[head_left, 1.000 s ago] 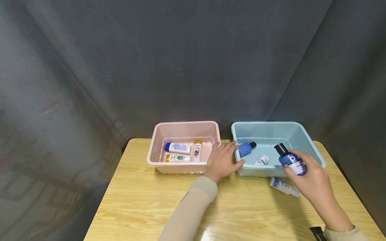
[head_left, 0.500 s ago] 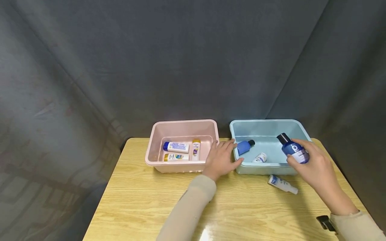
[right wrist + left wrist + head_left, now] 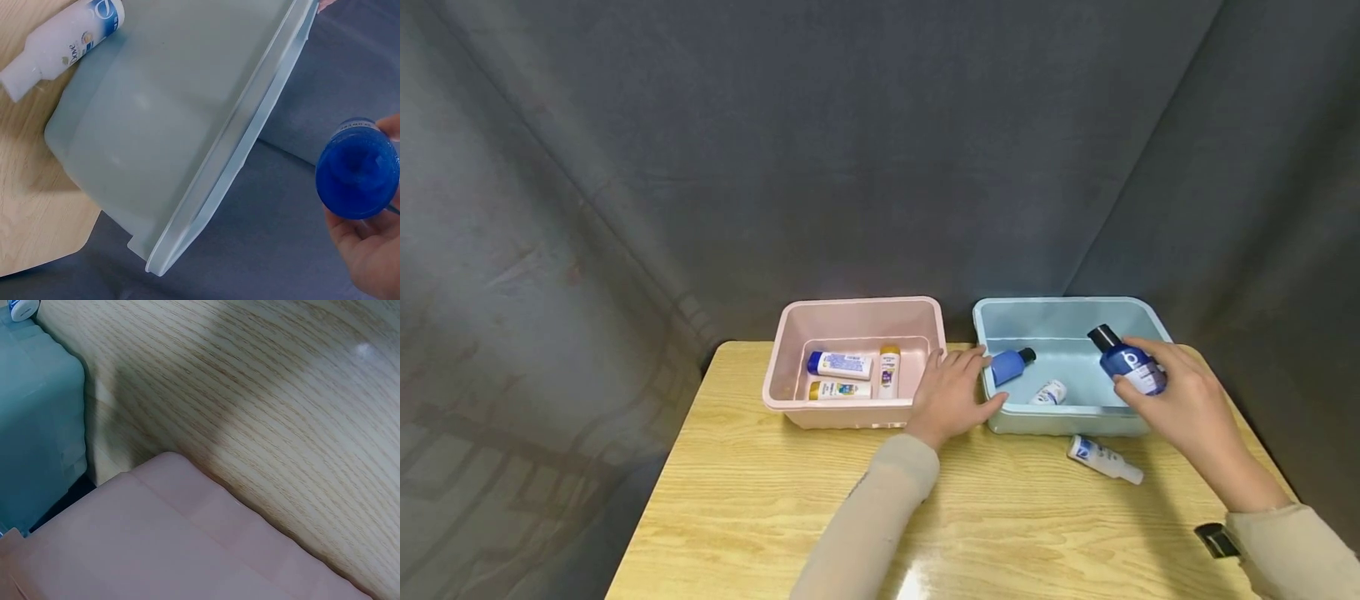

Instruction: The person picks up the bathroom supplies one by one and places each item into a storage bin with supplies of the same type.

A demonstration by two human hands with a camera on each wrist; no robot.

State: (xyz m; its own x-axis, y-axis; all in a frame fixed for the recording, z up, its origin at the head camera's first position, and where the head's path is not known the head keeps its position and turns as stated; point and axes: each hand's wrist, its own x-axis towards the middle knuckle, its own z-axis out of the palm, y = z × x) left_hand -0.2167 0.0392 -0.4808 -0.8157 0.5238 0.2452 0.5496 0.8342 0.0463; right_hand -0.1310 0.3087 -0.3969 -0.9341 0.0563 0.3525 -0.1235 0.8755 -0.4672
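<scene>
My right hand (image 3: 1187,408) grips a dark blue bottle (image 3: 1133,368) with a black cap, held tilted above the right part of the light blue bin (image 3: 1067,423). In the right wrist view the base of that bottle (image 3: 356,178) faces the camera. My left hand (image 3: 951,396) lies between the two bins with relaxed fingers, at the right rim of the pink bin (image 3: 842,414) and the left rim of the blue one. Inside the blue bin lie a blue bottle (image 3: 1007,367) with a black cap and a small white bottle (image 3: 1049,392).
The pink bin holds a white bottle with a blue cap (image 3: 844,366) and two with yellow caps, one standing lengthwise (image 3: 889,373), one crosswise (image 3: 842,391). A white bottle (image 3: 1103,460) lies on the wooden table (image 3: 1000,533) before the blue bin. Grey curtain (image 3: 880,150) hangs behind.
My right hand has moved the dark blue bottle farther forward and up, from the blue bin's front rim to above its inside. The left hand has kept its place.
</scene>
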